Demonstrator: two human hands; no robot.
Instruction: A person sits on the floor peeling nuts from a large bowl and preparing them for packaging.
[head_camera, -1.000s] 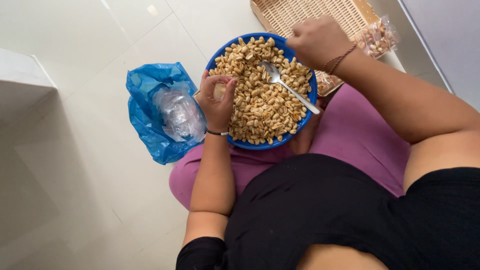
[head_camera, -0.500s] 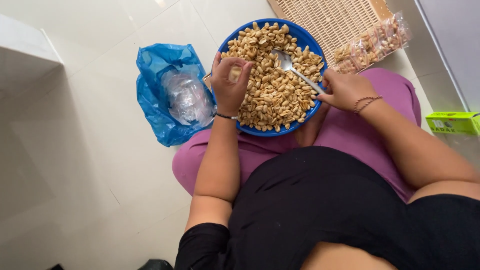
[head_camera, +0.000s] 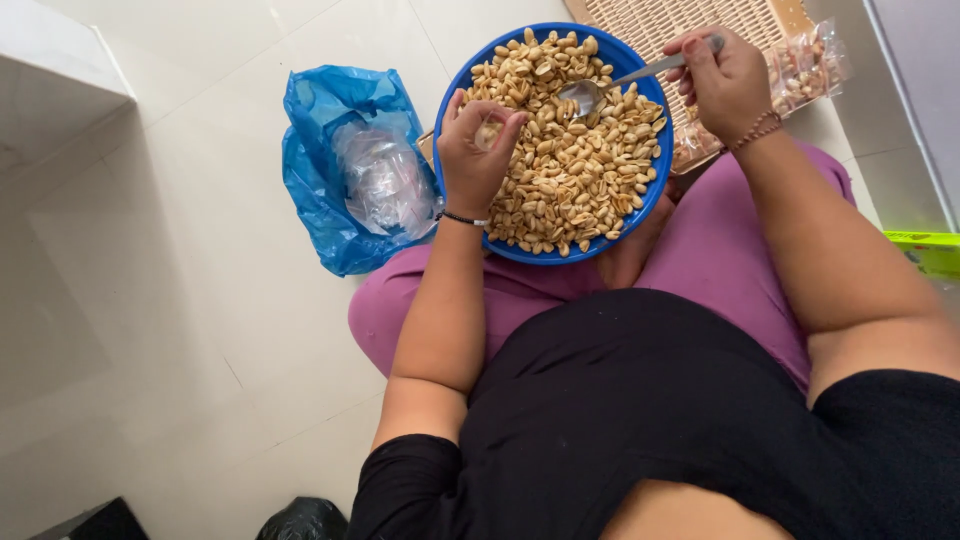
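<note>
A round blue bowl (head_camera: 455, 95) full of peeled peanuts (head_camera: 575, 175) rests on my lap, against my purple trousers. My left hand (head_camera: 472, 160) hovers over the bowl's left side, fingers curled around something small and pale, likely a small bag or a few nuts. My right hand (head_camera: 728, 82) is at the bowl's far right rim and grips the handle of a metal spoon (head_camera: 600, 90), whose bowl lies among the peanuts.
A crumpled blue plastic bag (head_camera: 325, 170) with clear small bags (head_camera: 385, 180) inside lies on the white tiled floor to the left. A woven tray (head_camera: 680, 15) and packed peanut bags (head_camera: 810, 60) sit beyond the bowl. A green box (head_camera: 925, 250) is at the right edge.
My right hand moved from the bowl's rim onto the spoon handle and lifted it. The left hand stayed over the bowl's left side, still curled.
</note>
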